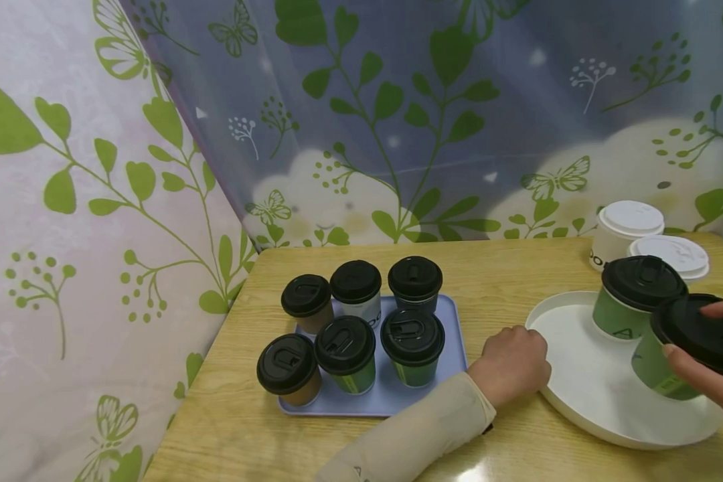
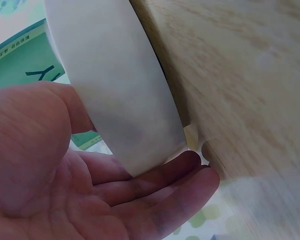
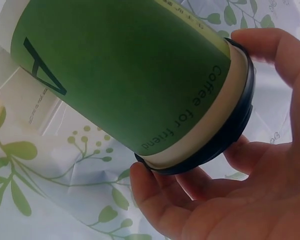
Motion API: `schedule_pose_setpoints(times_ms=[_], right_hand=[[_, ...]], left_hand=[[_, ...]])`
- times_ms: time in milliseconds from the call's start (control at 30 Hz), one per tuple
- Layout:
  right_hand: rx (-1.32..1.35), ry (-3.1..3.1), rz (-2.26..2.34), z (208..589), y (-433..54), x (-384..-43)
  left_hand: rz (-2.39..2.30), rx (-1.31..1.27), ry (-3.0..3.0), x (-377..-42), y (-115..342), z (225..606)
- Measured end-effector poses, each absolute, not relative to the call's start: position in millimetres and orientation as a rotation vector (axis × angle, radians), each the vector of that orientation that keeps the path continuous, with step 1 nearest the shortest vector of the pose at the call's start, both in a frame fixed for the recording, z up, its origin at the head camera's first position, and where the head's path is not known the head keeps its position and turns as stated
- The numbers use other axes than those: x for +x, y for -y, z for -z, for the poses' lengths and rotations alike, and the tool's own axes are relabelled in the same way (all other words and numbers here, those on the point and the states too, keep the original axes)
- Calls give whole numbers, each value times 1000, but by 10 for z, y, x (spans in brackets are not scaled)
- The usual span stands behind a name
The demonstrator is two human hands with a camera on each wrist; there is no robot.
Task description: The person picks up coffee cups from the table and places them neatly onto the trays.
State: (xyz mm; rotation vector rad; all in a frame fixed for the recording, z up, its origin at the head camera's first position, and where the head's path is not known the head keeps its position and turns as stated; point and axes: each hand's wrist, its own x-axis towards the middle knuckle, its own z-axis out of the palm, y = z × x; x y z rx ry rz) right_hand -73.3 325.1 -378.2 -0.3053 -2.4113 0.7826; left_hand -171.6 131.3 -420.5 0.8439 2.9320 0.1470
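My left hand (image 1: 512, 367) grips the left rim of a round white tray (image 1: 584, 395). In the left wrist view its thumb goes over the rim and its fingers curl beneath the tray wall (image 2: 120, 90). At the right edge of the head view, my right hand (image 1: 713, 388) holds a green paper coffee cup (image 1: 657, 368) by its black lid. Seen from the right wrist, thumb and fingers span the lid's edge (image 3: 247, 95), and the cup (image 3: 125, 70) looks tilted. A second green cup (image 1: 620, 311) with a black lid stands on the tray, just behind the held one.
On the left, a lilac rectangular tray (image 1: 454, 361) carries several black-lidded cups, among them a green cup (image 1: 355, 381) and a brown cup (image 1: 304, 395). Two white-lidded cups, one a white cup (image 1: 614, 244), stand behind the round tray. A patterned cloth (image 1: 361, 100) backs the wooden table (image 1: 217, 428).
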Motion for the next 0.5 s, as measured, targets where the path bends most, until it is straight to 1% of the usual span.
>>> schedule_pose_setpoints(times_ms=[500], right_hand=[[-158, 2463, -678, 3708, -3068, -777]], left_hand=[[-146, 852, -2926, -1721, -1309, 4207]])
